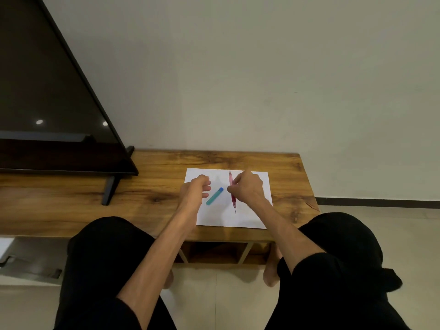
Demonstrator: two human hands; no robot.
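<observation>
R hand (247, 188) pinches the pink pen (233, 202) mid-barrel. The pen is over the white paper (238, 220) on the bench (142, 198), long axis near–far, thin tip toward the near edge. The teal cap (214, 196) lies diagonal just left of the pen, btwn both hands. L hand (195, 188) is fisted w/ nothing seen in it, just left of the cap & nearer to it. Prob next: L hand takes the cap, lines it up w/ the tip.

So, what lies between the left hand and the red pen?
Head view: a small teal tube with a blue end lies on the white paper between left hand and red pen.
</observation>
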